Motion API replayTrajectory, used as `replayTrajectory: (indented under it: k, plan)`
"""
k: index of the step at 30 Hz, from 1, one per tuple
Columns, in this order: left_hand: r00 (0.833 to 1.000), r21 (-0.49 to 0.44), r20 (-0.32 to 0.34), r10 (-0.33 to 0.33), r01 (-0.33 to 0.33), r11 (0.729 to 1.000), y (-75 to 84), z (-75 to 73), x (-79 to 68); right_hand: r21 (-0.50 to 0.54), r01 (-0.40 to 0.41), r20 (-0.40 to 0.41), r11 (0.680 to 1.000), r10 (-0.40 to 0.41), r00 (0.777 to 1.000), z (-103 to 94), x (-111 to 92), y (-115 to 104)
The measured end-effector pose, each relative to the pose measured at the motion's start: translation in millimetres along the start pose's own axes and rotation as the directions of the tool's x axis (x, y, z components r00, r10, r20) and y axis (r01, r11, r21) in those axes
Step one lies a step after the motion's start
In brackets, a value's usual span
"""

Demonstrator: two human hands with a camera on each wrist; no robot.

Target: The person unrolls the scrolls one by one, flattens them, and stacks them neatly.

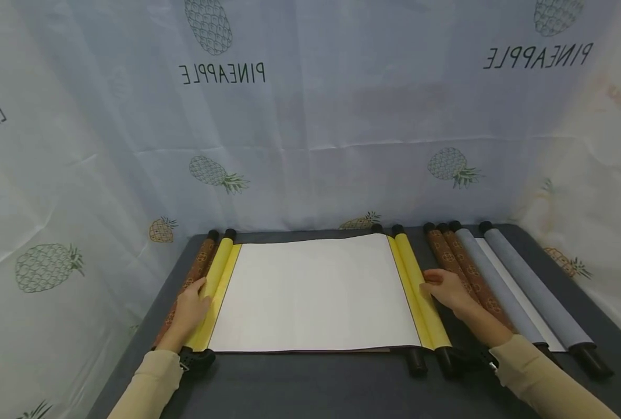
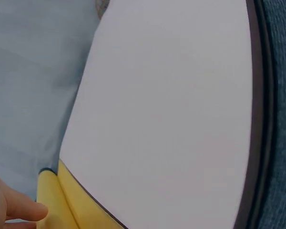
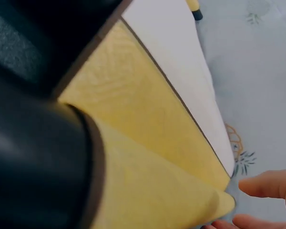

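A scroll with blank white paper [image 1: 315, 294] lies spread flat, with yellow borders and a yellow roll at each side. My left hand [image 1: 191, 308] holds the left yellow roll [image 1: 220, 262], its thumb on the inner side, and the thumb [image 2: 31, 209] shows against that roll in the left wrist view. At the other side my right hand [image 1: 449, 288] is beside the right yellow roll [image 1: 420, 291], fingertips at its outer edge. The right wrist view shows that hand's thumb [image 3: 264, 183] apart from its fingers near the roll's far end.
A brown patterned roll [image 1: 195, 270] lies left of the yellow one. On the right are more brown rolls [image 1: 464, 267] and a grey scroll [image 1: 535, 279] with a white strip between its rolls. Black rod ends [image 1: 416, 361] stick out toward the dark table's front. Pineapple-printed cloth [image 1: 310, 116] hangs behind.
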State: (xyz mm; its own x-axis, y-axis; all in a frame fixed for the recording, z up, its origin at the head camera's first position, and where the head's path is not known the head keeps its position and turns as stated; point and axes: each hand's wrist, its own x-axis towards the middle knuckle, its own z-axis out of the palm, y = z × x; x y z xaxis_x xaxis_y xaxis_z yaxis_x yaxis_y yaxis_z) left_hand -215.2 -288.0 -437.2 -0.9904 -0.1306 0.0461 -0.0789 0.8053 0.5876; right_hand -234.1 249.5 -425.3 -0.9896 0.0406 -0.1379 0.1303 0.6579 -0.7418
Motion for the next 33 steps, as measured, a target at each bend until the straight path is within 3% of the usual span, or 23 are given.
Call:
replayTrajectory:
  k: [8, 13, 20, 25, 30, 33]
  plan:
    - [0.996, -0.013, -0.040, 0.082, -0.083, 0.997, 20.2, 4.2, -1.2, -0.110, 0.095, -0.149, 0.989, -0.111, 0.983, -15.8, -2, 10]
    - [0.980, -0.038, -0.111, 0.163, -0.168, 0.985, 39.8, 16.7, -4.1, -0.149, 0.145, -0.216, 0.978, -0.175, 0.961, -31.5, -3, 21]
    - [0.960, -0.111, -0.125, 0.252, -0.266, 0.957, 73.5, 44.3, -8.2, -0.225, 0.077, -0.306, 0.971, -0.145, 0.941, -53.0, -12, 33]
    - [0.934, -0.176, -0.100, 0.344, -0.357, 0.917, 99.1, 72.1, -17.4, -0.222, 0.038, -0.321, 0.974, -0.110, 0.941, -58.6, -19, 43]
    - [0.906, -0.281, -0.012, 0.424, -0.410, 0.868, 130.3, 98.2, -28.0, -0.153, -0.037, -0.272, 0.987, -0.007, 0.962, -64.8, -25, 48]
    - [0.879, -0.360, 0.047, 0.475, -0.429, 0.828, 152.8, 113.8, -34.1, -0.162, -0.057, -0.247, 0.985, 0.015, 0.969, -68.8, -26, 48]
